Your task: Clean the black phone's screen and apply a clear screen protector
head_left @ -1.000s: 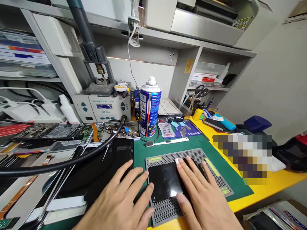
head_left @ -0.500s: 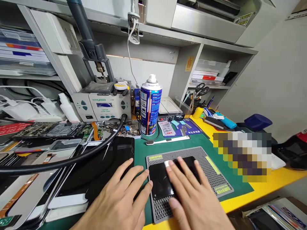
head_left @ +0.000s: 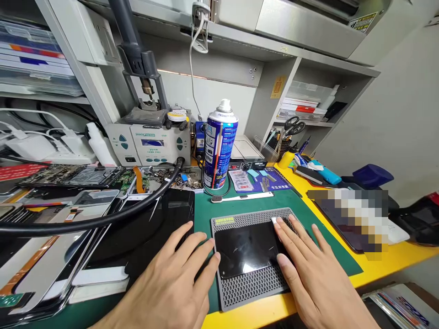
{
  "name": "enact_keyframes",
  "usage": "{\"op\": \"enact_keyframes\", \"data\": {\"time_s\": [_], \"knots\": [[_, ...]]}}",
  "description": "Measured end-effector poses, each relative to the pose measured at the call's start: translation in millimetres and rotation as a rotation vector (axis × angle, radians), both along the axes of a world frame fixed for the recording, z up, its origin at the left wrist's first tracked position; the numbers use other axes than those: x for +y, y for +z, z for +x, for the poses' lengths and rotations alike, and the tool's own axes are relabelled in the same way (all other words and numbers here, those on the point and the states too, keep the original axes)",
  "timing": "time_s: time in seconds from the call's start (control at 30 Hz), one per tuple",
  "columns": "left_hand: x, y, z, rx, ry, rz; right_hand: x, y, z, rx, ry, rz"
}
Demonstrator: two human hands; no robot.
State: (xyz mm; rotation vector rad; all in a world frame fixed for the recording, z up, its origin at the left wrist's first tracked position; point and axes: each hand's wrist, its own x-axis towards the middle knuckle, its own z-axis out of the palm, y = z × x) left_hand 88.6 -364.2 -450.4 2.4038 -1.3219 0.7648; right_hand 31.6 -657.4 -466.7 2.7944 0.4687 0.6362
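A black smartphone [head_left: 247,251] with a glossy face lies sideways on a grey honeycomb non-slip mat [head_left: 254,292]. My right hand [head_left: 308,260] rests over the phone's right end, fingers stretched out and spread. Under its index fingertip a small white piece [head_left: 274,220] shows; most of it is hidden, so its kind is unclear. My left hand [head_left: 181,269] has its fingers spread and bent a little, with nothing in it. Its fingertips are by the mat's left edge and the phone's left end.
A blue spray can [head_left: 220,146] stands behind the mat, with a black-and-white brush [head_left: 242,197] in front of it. Phone parts [head_left: 44,265] and a thick black hose [head_left: 144,201] crowd the left. A hot-air station [head_left: 151,146] stands behind; another dark phone [head_left: 338,224] lies right.
My right hand has slid right along the phone with the white piece, uncovering the phone's middle. My left hand has stayed nearly in place. The view has shifted slightly.
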Motion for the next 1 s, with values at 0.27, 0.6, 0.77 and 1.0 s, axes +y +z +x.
{"op": "enact_keyframes", "data": {"time_s": [0.27, 0.6, 0.77, 1.0], "knots": [[-4, 11.2, -4, 0.045, 0.006, -0.074, 48, 5, 10, -0.032, 0.175, -0.005], [-4, 19.7, -11, 0.032, 0.02, -0.15, 82, 30, 24, 0.118, 0.313, 0.045], [-2, 9.4, 3, -0.079, -0.079, -0.175, 81, 37, 25, 0.09, 0.361, 0.045], [-3, 12.6, -3, 0.016, -0.006, -0.143, 69, 28, 20, 0.029, 0.486, -0.006]]}}
